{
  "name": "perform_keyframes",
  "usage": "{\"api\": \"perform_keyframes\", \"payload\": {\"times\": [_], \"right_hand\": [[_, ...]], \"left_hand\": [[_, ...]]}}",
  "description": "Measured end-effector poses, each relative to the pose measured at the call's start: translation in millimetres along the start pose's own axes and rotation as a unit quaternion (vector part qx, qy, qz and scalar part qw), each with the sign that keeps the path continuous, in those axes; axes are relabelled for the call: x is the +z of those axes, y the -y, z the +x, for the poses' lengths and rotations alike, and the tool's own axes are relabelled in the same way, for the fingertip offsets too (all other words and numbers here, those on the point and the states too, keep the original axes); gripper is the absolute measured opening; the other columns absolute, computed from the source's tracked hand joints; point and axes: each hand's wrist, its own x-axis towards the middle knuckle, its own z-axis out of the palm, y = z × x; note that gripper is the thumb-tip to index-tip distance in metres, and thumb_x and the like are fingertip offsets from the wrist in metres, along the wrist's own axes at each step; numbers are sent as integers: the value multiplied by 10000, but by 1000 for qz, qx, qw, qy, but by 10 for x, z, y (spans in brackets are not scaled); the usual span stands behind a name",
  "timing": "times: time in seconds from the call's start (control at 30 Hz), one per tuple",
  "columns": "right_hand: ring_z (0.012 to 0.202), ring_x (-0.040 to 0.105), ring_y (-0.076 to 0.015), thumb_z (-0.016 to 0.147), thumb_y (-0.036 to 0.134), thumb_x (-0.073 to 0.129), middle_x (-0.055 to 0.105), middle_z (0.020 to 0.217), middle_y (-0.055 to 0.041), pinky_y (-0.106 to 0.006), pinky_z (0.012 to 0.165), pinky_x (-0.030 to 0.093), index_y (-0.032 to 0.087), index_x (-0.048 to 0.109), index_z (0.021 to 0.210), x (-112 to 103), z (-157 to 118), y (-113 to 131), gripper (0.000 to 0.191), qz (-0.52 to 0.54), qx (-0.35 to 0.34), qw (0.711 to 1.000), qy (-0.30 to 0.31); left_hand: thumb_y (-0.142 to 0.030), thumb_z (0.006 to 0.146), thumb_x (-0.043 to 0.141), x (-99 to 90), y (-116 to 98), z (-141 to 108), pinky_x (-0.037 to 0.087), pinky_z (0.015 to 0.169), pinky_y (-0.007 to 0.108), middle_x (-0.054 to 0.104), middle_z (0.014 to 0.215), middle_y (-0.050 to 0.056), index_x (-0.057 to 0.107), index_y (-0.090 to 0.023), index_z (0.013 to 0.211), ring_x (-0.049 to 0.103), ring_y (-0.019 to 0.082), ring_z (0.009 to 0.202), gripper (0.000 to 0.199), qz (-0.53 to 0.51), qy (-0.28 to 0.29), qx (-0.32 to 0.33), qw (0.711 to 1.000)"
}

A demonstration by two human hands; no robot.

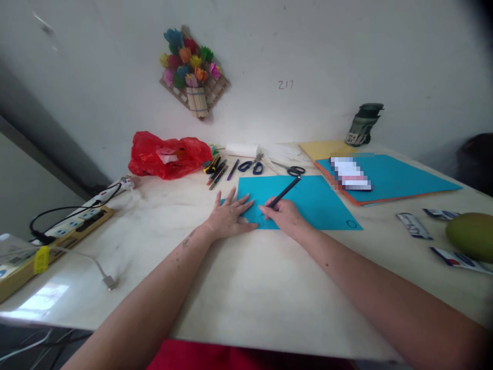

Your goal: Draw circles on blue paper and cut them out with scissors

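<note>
A blue sheet of paper [319, 205] lies flat on the table, with a small dark circle drawn near its lower right corner. My left hand [230, 217] rests with spread fingers on the sheet's left edge and holds nothing. Between the fingers of my right hand [283, 213] is a black pen [285, 192], slanting up to the right, its lower end over the left part of the sheet. Faint marks show on the paper between my hands; they are too small to read.
Behind the sheet lie scissors [296, 170], blue-handled pliers or cutters [252, 165], pens [219, 176] and a red bag [169, 156]. At right are stacked coloured sheets [408, 177], a phone [351, 173], small packets [414, 226] and a green fruit [472, 236]. A power strip [73, 226] stands left.
</note>
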Motion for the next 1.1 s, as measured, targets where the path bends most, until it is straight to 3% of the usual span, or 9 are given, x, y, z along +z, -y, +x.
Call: {"api": "perform_keyframes", "payload": {"times": [0.77,1.1], "right_hand": [[597,599,-132,718,400,531,626,601,-13,-241,595,442,189,565,735,37,36,-51,215,-23,-27,999,21],[577,590,-124,694,354,563,609,582,-8,-229,578,436,175,546,709,20,56,5,180,41,8,999,21]], "left_hand": [[-700,710,289,-13,-11,7,-134,940,576,201,1400,-39,227,-313,1335,-18,299,1287,738,-16,11,0,1000],[-709,703,290,-1,-2,17,-142,942,570,192,1401,-47,192,-316,1344,-27,293,1288,758,-14,15,1,1000]]}}
